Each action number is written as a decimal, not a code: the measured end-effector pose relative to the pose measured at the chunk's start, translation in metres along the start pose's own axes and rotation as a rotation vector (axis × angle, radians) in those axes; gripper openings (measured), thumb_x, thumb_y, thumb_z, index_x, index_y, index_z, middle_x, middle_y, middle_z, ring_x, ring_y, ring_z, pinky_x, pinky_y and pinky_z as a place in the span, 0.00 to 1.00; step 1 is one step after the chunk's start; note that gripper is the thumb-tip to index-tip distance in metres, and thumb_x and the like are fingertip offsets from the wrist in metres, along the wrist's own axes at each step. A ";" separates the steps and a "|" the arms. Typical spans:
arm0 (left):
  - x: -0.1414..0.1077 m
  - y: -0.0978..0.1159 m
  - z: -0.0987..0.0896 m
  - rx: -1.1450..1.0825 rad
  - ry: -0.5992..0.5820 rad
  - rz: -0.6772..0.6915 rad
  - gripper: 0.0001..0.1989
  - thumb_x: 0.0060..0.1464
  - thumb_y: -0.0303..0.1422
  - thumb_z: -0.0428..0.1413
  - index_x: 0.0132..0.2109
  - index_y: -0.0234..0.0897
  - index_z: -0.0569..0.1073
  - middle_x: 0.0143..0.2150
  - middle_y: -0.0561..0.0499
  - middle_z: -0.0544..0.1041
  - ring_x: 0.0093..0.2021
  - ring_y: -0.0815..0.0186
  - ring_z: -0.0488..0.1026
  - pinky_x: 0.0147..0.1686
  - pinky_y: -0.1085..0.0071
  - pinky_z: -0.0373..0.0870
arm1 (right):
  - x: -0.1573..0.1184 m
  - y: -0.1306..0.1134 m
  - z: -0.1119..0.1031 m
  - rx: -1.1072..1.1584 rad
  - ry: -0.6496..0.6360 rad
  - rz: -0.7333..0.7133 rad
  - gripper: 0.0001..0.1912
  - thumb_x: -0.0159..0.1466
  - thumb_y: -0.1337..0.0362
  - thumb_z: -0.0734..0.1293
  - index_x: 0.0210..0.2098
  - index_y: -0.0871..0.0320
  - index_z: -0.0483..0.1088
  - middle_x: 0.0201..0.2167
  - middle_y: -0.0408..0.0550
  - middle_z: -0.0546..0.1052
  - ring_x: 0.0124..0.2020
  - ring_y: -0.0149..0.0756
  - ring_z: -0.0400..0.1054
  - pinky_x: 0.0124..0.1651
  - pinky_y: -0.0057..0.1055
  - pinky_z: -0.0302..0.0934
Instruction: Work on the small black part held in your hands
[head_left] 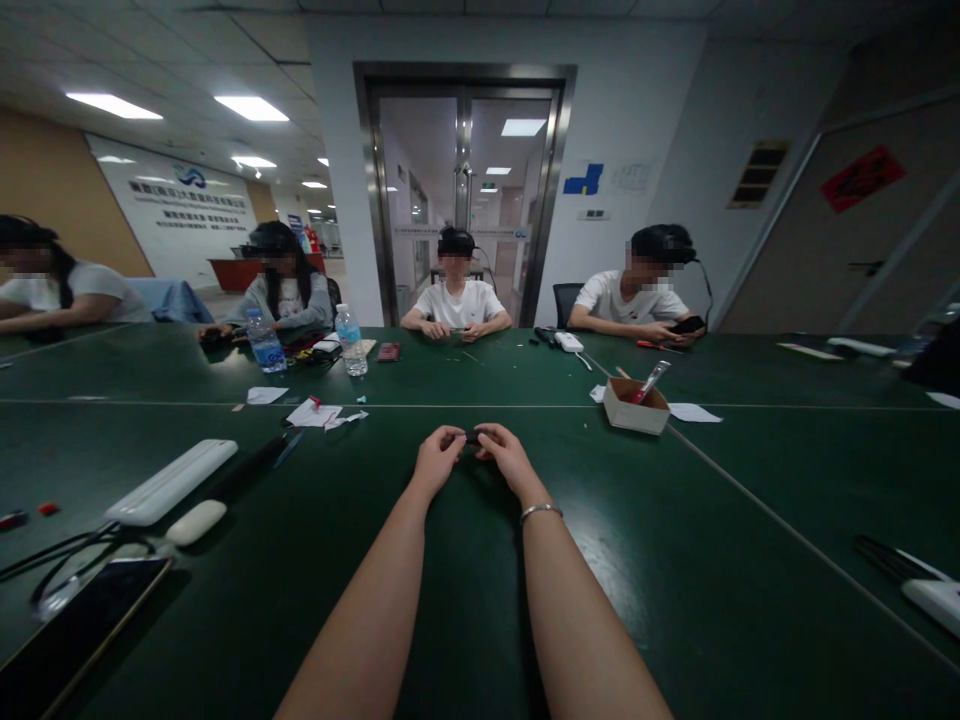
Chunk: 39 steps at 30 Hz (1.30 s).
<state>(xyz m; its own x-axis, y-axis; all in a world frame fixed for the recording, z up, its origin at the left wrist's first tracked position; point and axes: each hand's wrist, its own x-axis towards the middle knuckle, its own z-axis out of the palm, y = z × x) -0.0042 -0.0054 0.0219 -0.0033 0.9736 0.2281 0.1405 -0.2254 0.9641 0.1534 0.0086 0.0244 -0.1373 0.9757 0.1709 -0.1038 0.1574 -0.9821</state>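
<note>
Both my hands meet over the middle of the dark green table [480,620]. Between them is a small black object [472,437], too small to identify. The fingertips of my left hand [439,459] pinch its left end. My right hand [508,459] grips the right end with thumb and fingers. A silver bracelet [541,510] circles my right wrist.
A cardboard box [636,410] with a tool in it stands ahead to the right. Paper scraps [315,412] and water bottles [350,340] lie or stand ahead left. A white power bank [174,481], white case [196,522] and phone [82,630] are at left. Several people sit opposite.
</note>
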 end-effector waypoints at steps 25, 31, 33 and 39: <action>0.001 -0.002 0.000 0.026 -0.006 -0.024 0.16 0.49 0.43 0.56 0.39 0.35 0.74 0.34 0.48 0.75 0.32 0.66 0.71 0.31 0.71 0.68 | -0.001 -0.001 0.001 0.015 0.000 0.001 0.16 0.52 0.57 0.70 0.38 0.57 0.72 0.24 0.41 0.72 0.25 0.31 0.67 0.32 0.31 0.61; 0.001 -0.002 0.000 0.030 0.005 -0.039 0.16 0.50 0.43 0.56 0.38 0.35 0.74 0.32 0.48 0.75 0.31 0.67 0.71 0.30 0.71 0.68 | 0.000 0.000 0.001 0.013 -0.004 -0.002 0.16 0.52 0.57 0.70 0.39 0.57 0.71 0.25 0.42 0.73 0.25 0.31 0.68 0.33 0.31 0.62; 0.003 -0.005 0.001 0.026 0.012 -0.032 0.16 0.49 0.43 0.56 0.37 0.35 0.74 0.31 0.49 0.75 0.30 0.67 0.71 0.30 0.71 0.68 | 0.000 0.001 0.001 0.022 -0.007 -0.003 0.16 0.52 0.57 0.70 0.39 0.57 0.71 0.26 0.42 0.73 0.25 0.31 0.68 0.32 0.30 0.62; 0.005 -0.009 0.001 0.028 0.017 -0.036 0.17 0.49 0.45 0.56 0.37 0.35 0.74 0.30 0.49 0.75 0.30 0.67 0.71 0.30 0.71 0.67 | 0.001 0.002 0.001 0.022 -0.007 -0.002 0.16 0.52 0.58 0.69 0.38 0.57 0.71 0.25 0.42 0.73 0.24 0.30 0.67 0.32 0.30 0.61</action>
<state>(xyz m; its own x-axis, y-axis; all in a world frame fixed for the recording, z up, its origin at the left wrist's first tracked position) -0.0045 0.0011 0.0142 -0.0256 0.9803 0.1959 0.1672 -0.1890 0.9676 0.1522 0.0101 0.0227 -0.1439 0.9742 0.1739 -0.1256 0.1563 -0.9797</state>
